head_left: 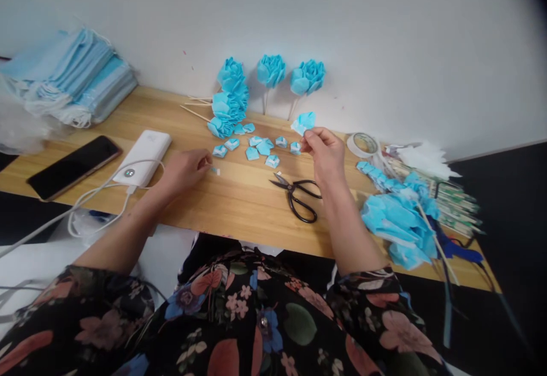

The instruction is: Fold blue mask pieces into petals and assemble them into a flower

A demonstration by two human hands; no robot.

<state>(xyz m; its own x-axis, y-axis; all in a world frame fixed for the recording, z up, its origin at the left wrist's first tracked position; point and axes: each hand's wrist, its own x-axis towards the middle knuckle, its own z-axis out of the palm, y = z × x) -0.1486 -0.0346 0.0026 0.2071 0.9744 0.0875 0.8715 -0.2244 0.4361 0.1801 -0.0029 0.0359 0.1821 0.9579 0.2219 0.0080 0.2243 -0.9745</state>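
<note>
Between the thumb and fingers of my right hand (325, 151) is a blue paper petal (304, 122), held up just above the table. My left hand (188, 168) rests at the left with its fingers curled together; whether anything is in them is hidden. A small clear scrap (217, 171) lies beside its fingertips. Several folded blue paper pieces (253, 153) are spread over the wood between my hands. Black-handled scissors (297, 196) lie with blades parted, left of my right wrist.
Blue paper flowers on sticks (271, 71) lean against the wall, others lie in a pile (228, 105). A phone (74, 166), a cabled power bank (143, 156) and stacked masks (81, 74) are left. Right are a tape roll (363, 144) and crumpled blue paper (401, 228).
</note>
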